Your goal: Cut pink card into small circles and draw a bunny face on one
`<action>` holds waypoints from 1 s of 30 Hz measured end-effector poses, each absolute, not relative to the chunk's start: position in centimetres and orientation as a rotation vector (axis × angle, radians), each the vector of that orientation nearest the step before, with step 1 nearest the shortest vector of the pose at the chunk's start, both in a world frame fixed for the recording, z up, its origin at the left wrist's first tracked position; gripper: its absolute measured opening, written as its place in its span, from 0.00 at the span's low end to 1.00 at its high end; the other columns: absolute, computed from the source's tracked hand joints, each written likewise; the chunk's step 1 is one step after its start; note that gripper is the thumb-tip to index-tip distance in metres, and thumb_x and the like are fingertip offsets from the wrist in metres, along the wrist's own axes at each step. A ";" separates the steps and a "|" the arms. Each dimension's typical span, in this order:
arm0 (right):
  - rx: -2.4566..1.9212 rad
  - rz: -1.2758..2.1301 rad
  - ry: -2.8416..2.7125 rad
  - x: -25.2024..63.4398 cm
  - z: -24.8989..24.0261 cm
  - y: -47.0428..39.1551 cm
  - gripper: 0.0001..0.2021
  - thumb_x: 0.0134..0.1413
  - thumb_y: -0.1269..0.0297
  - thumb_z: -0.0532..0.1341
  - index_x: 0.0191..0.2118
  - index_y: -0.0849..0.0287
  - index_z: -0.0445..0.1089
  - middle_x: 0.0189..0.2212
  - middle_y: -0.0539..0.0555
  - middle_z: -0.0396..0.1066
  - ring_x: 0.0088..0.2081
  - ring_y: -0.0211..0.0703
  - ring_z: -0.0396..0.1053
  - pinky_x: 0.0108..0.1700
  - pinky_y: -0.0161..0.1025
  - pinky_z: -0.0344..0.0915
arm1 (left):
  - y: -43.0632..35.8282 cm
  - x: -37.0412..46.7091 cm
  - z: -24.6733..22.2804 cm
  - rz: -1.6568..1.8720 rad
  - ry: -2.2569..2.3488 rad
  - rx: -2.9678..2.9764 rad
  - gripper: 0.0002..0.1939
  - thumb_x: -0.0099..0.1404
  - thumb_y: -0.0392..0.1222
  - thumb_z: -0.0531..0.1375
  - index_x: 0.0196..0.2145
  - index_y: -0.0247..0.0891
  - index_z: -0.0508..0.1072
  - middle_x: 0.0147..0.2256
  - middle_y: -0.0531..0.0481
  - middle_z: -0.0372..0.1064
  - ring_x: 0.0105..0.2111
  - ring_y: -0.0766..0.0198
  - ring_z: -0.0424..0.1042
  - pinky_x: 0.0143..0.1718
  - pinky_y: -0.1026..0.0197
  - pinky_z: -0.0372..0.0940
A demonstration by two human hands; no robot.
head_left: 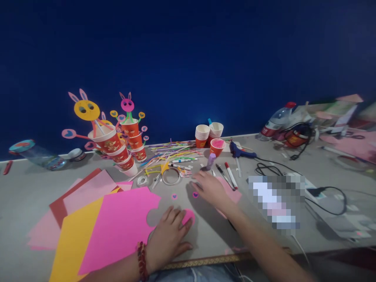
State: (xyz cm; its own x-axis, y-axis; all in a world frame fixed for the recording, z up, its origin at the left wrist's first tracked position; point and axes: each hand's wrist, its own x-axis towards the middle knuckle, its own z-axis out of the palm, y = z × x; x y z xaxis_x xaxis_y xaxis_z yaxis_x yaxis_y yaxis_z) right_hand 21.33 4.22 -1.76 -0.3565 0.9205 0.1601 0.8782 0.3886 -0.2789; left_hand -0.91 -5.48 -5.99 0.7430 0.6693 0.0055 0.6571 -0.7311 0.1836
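My left hand [169, 235], with a beaded bracelet on the wrist, lies low over the table, fingers spread beside and partly over a pink paper circle [189, 215]. Left of it is a big pink sheet [117, 227] with a round cut-out at its edge. My right hand [210, 190] hovers or rests farther back, fingers stretched out to the left, no object visible in them. Close to it lies a small pink disc with a blue heart [195, 194]; a similar disc [174, 196] sits to the left. A purple glue stick [210, 160] stands just beyond the right fingers.
Stacked red cup figures [117, 152] stand back left. Pipe cleaners [164, 150], scissors [164, 168], a tape roll [171, 177] and markers [231, 176] lie mid-table. Red cups [202, 137], a glue gun [242, 152] with its cord and a bottle [276, 121] are at the back right.
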 end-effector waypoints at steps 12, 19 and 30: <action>-1.739 0.161 -2.312 17.4 -2.9 11.1 0.08 0.61 0.67 0.59 0.42 0.64 0.71 0.43 0.64 0.75 0.47 0.54 0.69 0.47 0.41 0.59 | -7.0 -1.3 -7.1 0.175 1.112 2.707 0.37 0.61 0.64 0.60 0.64 0.54 0.58 0.66 0.41 0.52 0.61 0.43 0.57 0.61 0.38 0.54; -1.734 0.258 -2.199 19.2 -1.0 11.0 0.09 0.64 0.66 0.56 0.47 0.60 0.70 0.36 0.58 0.78 0.38 0.48 0.74 0.37 0.37 0.60 | -6.7 -0.3 -7.1 0.189 1.118 2.750 0.38 0.61 0.65 0.60 0.65 0.52 0.59 0.63 0.40 0.57 0.61 0.44 0.57 0.62 0.38 0.53; -1.221 0.864 -1.773 22.6 1.5 3.5 0.08 0.63 0.59 0.58 0.42 0.55 0.71 0.33 0.52 0.77 0.34 0.44 0.74 0.33 0.36 0.66 | -0.7 -2.8 -2.0 0.825 1.390 2.644 0.28 0.71 0.49 0.56 0.64 0.37 0.56 0.61 0.36 0.58 0.61 0.48 0.56 0.60 0.43 0.55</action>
State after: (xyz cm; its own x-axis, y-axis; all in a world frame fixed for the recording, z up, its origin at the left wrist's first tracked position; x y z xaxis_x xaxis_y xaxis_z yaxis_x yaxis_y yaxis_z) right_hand 22.58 3.52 1.51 -0.2146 0.9490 0.2308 0.4032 0.3013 -0.8641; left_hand -2.84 -0.75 -1.95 0.4560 0.7766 0.4348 0.7538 -0.5967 0.2753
